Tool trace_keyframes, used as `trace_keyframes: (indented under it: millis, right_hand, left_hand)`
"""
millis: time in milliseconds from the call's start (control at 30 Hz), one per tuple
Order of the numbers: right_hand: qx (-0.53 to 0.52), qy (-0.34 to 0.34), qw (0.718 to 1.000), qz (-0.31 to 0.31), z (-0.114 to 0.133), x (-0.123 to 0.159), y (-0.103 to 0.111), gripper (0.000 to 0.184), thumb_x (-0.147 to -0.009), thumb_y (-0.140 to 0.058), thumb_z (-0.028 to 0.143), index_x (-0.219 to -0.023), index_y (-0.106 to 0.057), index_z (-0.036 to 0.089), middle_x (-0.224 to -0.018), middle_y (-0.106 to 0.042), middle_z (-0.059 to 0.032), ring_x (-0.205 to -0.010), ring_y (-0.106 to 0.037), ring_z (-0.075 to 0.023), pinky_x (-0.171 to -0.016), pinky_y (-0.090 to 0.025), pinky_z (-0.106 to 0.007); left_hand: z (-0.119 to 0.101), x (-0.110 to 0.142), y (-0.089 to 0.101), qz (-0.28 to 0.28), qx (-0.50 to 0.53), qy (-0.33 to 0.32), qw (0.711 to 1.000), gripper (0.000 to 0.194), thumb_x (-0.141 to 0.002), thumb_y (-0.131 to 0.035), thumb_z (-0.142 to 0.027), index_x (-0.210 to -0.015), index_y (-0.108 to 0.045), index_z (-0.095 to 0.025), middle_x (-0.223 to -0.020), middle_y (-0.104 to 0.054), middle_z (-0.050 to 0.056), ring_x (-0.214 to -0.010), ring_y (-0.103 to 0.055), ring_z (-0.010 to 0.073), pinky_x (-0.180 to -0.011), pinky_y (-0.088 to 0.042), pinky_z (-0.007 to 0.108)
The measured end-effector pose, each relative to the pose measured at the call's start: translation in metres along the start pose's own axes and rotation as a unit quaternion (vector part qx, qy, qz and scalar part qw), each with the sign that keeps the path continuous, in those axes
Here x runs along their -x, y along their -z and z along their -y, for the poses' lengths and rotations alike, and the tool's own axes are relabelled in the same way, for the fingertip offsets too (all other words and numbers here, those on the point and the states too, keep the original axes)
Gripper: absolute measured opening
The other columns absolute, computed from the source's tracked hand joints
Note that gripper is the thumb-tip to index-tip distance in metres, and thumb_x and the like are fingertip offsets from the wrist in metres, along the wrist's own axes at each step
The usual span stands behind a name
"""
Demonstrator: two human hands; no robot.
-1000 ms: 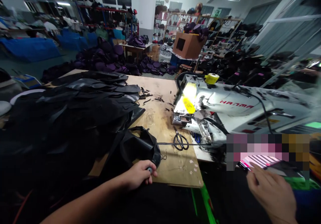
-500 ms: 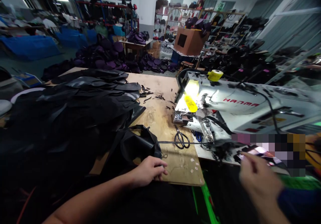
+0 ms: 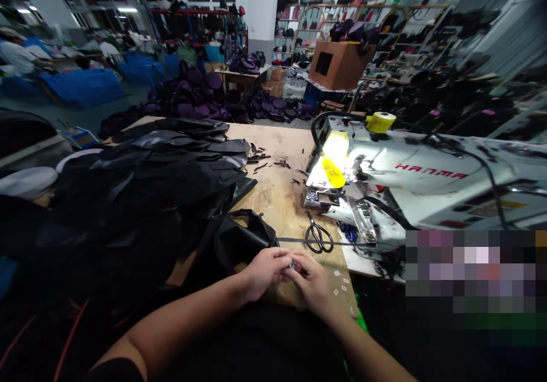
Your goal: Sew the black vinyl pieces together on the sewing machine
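My left hand (image 3: 268,271) and my right hand (image 3: 310,276) meet over the table's front edge, fingertips closed together. Between the fingertips shows a small greyish round piece (image 3: 292,265), too small to name. Just beyond the hands lies a bunched black sheet piece (image 3: 245,234). A narrow dark strip (image 3: 297,240) runs from it to the sewing machine (image 3: 384,182), passing across the black-handled scissors (image 3: 318,238).
Black cut pieces (image 3: 158,182) are heaped over the table's left side. Dark scraps (image 3: 258,157) lie on the wooden tabletop (image 3: 277,137). A yellow thread cone (image 3: 380,122) sits atop the machine. A blurred-out patch covers the lower right. Purple goods (image 3: 192,94) are piled behind.
My right hand has come left from beside the machine to meet my left hand. A small greyish piece now shows between the fingers. The view has turned slightly left.
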State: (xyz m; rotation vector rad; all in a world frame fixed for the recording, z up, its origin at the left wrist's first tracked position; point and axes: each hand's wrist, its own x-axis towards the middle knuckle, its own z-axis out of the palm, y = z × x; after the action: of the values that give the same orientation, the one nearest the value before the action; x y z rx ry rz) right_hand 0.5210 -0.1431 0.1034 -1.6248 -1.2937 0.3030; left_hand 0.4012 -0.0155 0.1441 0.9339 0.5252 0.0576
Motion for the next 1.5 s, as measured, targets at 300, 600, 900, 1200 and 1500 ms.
trace_keyframes:
  millis: [300, 600, 900, 1200, 1500]
  right_hand:
    - [-0.102, -0.088, 0.988, -0.074, 0.003, -0.021, 0.001, 0.023, -0.085, -0.078, 0.034, -0.105, -0.083, 0.026, -0.124, -0.070, -0.0114, -0.097, -0.067, -0.0227, -0.078, -0.059, -0.035]
    - [-0.354, -0.245, 0.902, -0.017, -0.006, -0.032, 0.002, 0.043, -0.074, -0.083, 0.048, -0.107, -0.075, 0.021, -0.059, -0.050, 0.0062, -0.047, -0.034, -0.0083, -0.045, -0.032, -0.024]
    - [0.061, -0.097, 0.992, -0.052, -0.030, -0.065, 0.038, 0.039, -0.087, -0.070, 0.052, -0.106, -0.080, 0.019, -0.079, -0.071, -0.0060, -0.070, -0.063, -0.0210, -0.072, -0.054, -0.036]
    - [0.259, -0.066, 0.963, -0.044, -0.062, -0.130, 0.086, 0.036, -0.091, -0.061, 0.040, -0.108, -0.076, 0.014, -0.103, -0.077, -0.0155, -0.091, -0.070, -0.0274, -0.093, -0.055, -0.042]
    - [0.167, 0.008, 0.986, 0.018, -0.010, -0.086, 0.040, 0.032, -0.097, -0.061, 0.047, -0.107, -0.078, 0.022, -0.079, -0.066, -0.0073, -0.071, -0.058, -0.0202, -0.070, -0.048, -0.032]
  left_hand:
    - [-0.009, -0.014, 0.006, 0.007, 0.098, -0.001, 0.995, 0.050, -0.067, -0.098, -0.034, -0.104, -0.073, -0.012, -0.099, -0.077, 0.011, -0.087, -0.071, 0.0163, -0.081, -0.052, 0.026]
    - [-0.005, -0.015, 0.017, -0.152, 0.026, -0.023, 0.988, 0.031, -0.082, -0.080, -0.041, -0.089, -0.068, -0.013, -0.075, -0.068, 0.003, -0.064, -0.059, 0.0091, -0.060, -0.041, 0.020]
    - [0.000, -0.013, 0.020, -0.160, -0.035, -0.028, 0.986, 0.028, -0.076, -0.078, -0.039, -0.081, -0.068, -0.014, -0.070, -0.066, 0.001, -0.061, -0.054, 0.0082, -0.059, -0.038, 0.020]
    - [-0.004, -0.013, 0.014, -0.132, -0.062, -0.065, 0.987, 0.026, -0.075, -0.081, -0.035, -0.084, -0.071, -0.013, -0.073, -0.069, 0.003, -0.063, -0.056, 0.0098, -0.061, -0.043, 0.022]
    - [-0.045, -0.058, 0.002, -0.089, -0.056, -0.153, 0.983, 0.047, -0.066, -0.094, -0.027, -0.103, -0.070, -0.013, -0.086, -0.075, 0.004, -0.079, -0.068, 0.0151, -0.075, -0.053, 0.027]
